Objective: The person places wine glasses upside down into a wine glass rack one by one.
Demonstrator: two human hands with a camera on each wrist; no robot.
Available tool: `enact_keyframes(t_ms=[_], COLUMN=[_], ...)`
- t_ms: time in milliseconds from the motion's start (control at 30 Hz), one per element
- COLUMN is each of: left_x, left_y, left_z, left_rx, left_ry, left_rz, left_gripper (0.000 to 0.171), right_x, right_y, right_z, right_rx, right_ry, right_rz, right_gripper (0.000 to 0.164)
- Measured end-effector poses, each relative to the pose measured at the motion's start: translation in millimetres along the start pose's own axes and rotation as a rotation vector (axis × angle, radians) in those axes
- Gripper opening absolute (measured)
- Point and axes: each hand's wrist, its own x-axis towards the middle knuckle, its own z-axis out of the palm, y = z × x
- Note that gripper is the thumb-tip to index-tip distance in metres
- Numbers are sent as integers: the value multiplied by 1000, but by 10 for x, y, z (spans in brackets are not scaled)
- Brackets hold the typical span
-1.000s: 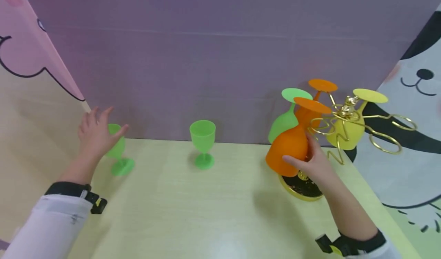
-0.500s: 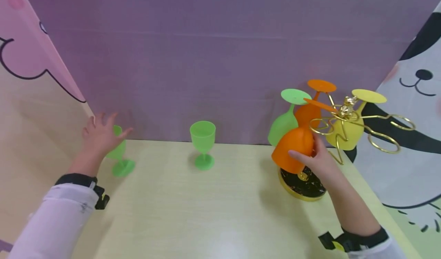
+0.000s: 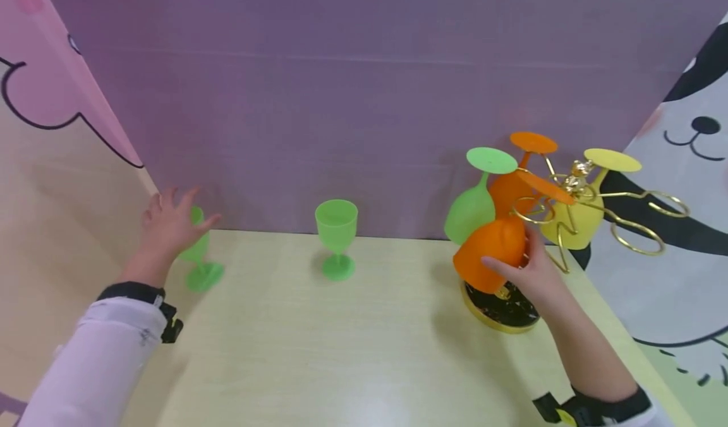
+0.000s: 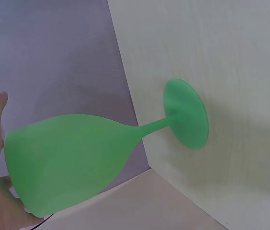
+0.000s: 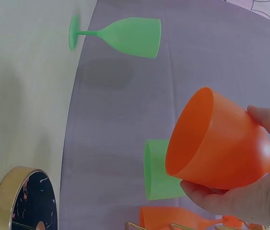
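Observation:
My right hand (image 3: 531, 269) grips an orange goblet (image 3: 489, 256) by its bowl, tilted with the mouth down and its foot up among the gold wire loops. That goblet's bowl (image 5: 221, 143) shows its open mouth in the right wrist view. The wires belong to a gold glass rack (image 3: 577, 187) with a round black marbled base (image 3: 509, 313). Over at the left, my left hand (image 3: 167, 228) has its fingers spread behind a green goblet (image 3: 203, 275) standing upright. In the left wrist view the fingers are right by the rim of this green goblet (image 4: 73, 163).
Another green goblet (image 3: 337, 231) stands upright mid-table near the back. Upside down on the rack hang a light green goblet (image 3: 472, 212), a second orange goblet (image 3: 506, 193) and a yellow goblet (image 3: 574, 222). Behind the table (image 3: 341, 351) rises a purple backdrop (image 3: 341, 98).
My right hand has moved slightly right with the orange goblet, whose foot has tilted and shifted right towards the rack's loops. My left hand has shifted slightly right beside the left green goblet.

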Motion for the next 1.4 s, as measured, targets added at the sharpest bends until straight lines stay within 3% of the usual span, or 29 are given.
enact_keyframes(t_ms=[367, 633, 833, 1133, 1400], left_x=[34, 31, 5, -33, -42], left_y=[46, 61, 29, -40, -92], left_z=[11, 19, 14, 23, 24], left_rx=[7, 1, 44, 77, 79], left_ry=[-14, -9, -19, -92, -92], left_rz=[11, 23, 26, 2, 19], left_gripper=[93, 85, 83, 91, 87], right_x=[-72, -90, -95, -135, -164], right_y=[29, 89, 106, 138, 186], right_z=[37, 34, 60, 83, 81], right_rx=[-57, -65, -123, -139, -147], right_ry=[13, -4, 5, 16, 12], right_rz=[-48, -94, -84, -113, -117], right_gripper=[100, 99, 104, 103, 104])
